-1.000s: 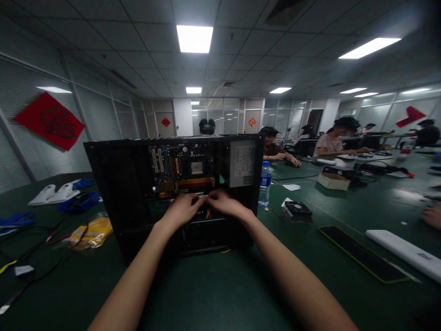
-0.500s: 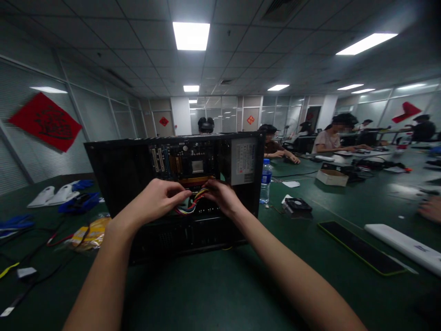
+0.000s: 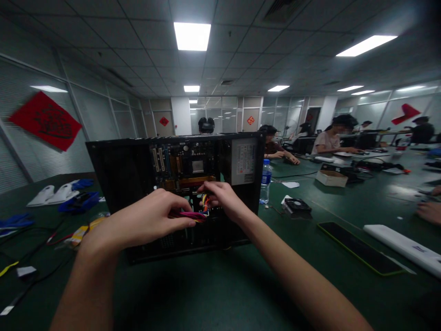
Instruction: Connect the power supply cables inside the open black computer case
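Left hand (image 3: 155,212): comes in from the lower left, wrist bent, back of hand up; thumb and fingers pinch the wire bundle (image 3: 190,215), pink-purple strands showing past the fingertips. Right hand (image 3: 223,196): reaches in from the lower right, slightly higher, fingers curled on the bundle's upper end, where yellow and orange strands bend upward. Bundle lies between the two hands, in front of the open side of the black computer case (image 3: 108,163).

Hidden: the bundle's ends and the right fingertips' exact contact. Case interior very dark; lower part of the circuit board (image 3: 177,161) partly covered by the hands. Yellow packet (image 3: 80,233) cut off by the left forearm.

Surface: green table (image 3: 193,289). Water bottle (image 3: 265,180) stands just beside the case; black-edged drive-like part (image 3: 296,205) lies farther right. Room: lit ceiling panels (image 3: 192,37), glass partitions (image 3: 96,101), co-workers seated at right.
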The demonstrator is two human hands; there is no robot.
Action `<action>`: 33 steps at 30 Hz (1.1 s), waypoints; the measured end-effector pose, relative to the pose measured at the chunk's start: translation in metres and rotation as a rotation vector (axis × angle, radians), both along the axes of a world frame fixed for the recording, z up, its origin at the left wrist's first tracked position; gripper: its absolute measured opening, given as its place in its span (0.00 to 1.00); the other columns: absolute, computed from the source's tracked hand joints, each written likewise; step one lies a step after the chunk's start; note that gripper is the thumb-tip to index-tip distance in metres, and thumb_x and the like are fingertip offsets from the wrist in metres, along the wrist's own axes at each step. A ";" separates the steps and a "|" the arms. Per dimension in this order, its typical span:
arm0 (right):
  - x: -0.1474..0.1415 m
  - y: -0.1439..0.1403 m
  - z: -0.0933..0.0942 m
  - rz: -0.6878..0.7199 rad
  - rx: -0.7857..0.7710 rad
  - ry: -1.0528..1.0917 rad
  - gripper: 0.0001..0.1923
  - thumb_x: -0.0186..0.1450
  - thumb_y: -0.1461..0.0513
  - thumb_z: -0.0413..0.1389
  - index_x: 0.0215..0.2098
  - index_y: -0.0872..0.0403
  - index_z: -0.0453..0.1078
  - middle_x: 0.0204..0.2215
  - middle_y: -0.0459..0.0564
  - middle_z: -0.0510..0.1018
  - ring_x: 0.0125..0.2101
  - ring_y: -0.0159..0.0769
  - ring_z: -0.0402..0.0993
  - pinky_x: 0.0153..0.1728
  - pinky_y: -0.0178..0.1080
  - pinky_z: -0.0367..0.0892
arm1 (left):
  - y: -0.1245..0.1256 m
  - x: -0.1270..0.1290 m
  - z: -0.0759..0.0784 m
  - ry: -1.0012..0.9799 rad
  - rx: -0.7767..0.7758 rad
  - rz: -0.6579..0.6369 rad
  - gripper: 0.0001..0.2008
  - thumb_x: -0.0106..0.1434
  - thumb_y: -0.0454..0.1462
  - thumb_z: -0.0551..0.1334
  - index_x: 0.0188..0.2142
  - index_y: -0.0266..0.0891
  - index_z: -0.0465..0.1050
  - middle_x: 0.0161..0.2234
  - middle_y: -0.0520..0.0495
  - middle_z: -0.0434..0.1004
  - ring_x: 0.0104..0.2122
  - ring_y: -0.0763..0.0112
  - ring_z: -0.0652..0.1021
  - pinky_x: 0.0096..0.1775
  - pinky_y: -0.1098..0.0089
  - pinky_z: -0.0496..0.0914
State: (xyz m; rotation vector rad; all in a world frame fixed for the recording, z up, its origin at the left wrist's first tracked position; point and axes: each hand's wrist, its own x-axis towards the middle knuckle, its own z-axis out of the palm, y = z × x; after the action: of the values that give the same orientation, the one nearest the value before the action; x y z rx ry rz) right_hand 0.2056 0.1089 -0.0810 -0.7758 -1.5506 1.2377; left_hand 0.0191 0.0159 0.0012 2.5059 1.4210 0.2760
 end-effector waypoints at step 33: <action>0.093 -0.085 0.092 0.119 0.452 -0.452 0.12 0.62 0.54 0.61 0.36 0.55 0.77 0.29 0.46 0.78 0.29 0.32 0.73 0.24 0.30 0.65 | -0.017 0.029 0.001 -0.726 -0.202 -0.079 0.27 0.56 0.42 0.70 0.55 0.45 0.69 0.50 0.45 0.77 0.47 0.57 0.79 0.45 0.63 0.77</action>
State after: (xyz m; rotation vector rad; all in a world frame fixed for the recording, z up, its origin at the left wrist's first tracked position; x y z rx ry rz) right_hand 0.2983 0.0242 0.0107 -0.6966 -2.1729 0.7688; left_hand 0.0483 -0.0012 0.0021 1.9740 0.9861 0.8692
